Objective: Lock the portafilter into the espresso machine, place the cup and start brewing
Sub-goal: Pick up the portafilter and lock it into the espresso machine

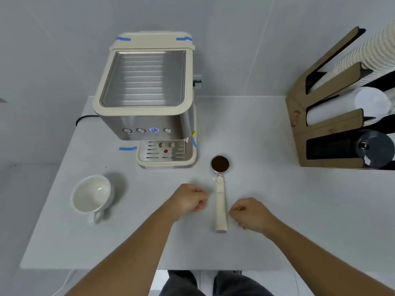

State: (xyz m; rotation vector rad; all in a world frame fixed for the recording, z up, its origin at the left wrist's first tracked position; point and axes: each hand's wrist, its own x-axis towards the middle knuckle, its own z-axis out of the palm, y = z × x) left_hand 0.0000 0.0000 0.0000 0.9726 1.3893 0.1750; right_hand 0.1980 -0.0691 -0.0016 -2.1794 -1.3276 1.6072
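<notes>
On the pale grey worktop (256, 135) the portafilter (220, 189) lies flat, its steel basket full of dark coffee grounds, its cream handle pointing toward the person. No writing is legible anywhere. Left hand (189, 199) and right hand (251, 214) rest loosely curled either side of the handle, each grip empty. Behind stands the cream-and-steel espresso machine (145, 99), one button glowing blue; a white cup (92, 195) sits to its left. Grey tiled walls surround.
</notes>
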